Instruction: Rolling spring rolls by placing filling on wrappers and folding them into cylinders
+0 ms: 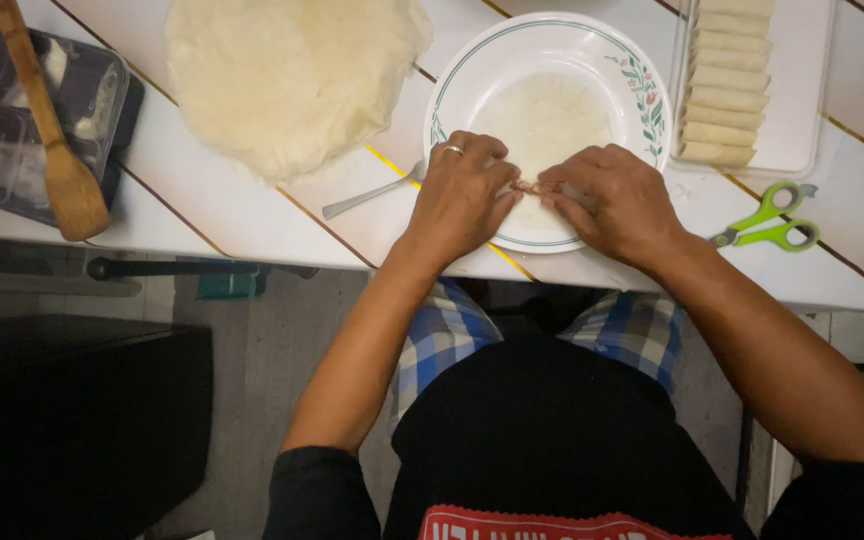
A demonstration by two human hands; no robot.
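Head camera view: left hand [460, 195] and right hand [617, 200] pinch a filled spring-roll wrapper [542, 125] on a floral-rimmed plate [472, 75] at the worktop [252, 215] edge; green scissors [774, 220] lie nearby.

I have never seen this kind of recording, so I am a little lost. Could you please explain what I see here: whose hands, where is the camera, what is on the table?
The one picture comes from a camera on a person's head, looking down. The left hand and right hand are the person's own. Together they pinch the near edge of a thin wrapper around filling on a plate. On the table lie a wrapper stack, a spoon, a tray of rolls, green scissors and a wooden spatula on a dark container.
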